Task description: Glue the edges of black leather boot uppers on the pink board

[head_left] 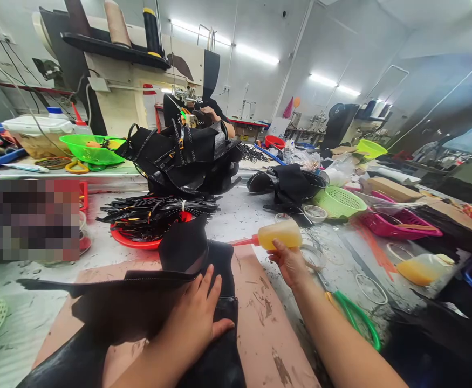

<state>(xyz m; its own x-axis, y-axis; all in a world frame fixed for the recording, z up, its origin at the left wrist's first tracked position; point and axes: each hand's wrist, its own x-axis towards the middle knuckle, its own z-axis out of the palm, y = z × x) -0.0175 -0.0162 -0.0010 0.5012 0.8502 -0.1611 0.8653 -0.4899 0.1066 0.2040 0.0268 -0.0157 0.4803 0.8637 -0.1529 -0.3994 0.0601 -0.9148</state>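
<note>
My right hand [289,263] is wrapped round a squeeze bottle [280,235] of yellowish liquid, held on its side. Its red nozzle [246,241] points left, toward the black leather piece [223,269]. My left hand [203,304] lies on that dark leather with its fingers spread, pressing a folded part whose stitched edge [155,276] runs to the left. Under the leather is a pinkish board [260,302] smudged with dark marks. Part of the leather is hidden beneath my left forearm.
A red basin [134,241] with black straps stands behind the board, and black leather pieces [187,156] are piled beyond it. To the right are green-handled scissors [355,318], tape rolls [314,214], a second bottle [424,268] and baskets [339,202]. A person's arm [227,128] shows at a sewing machine.
</note>
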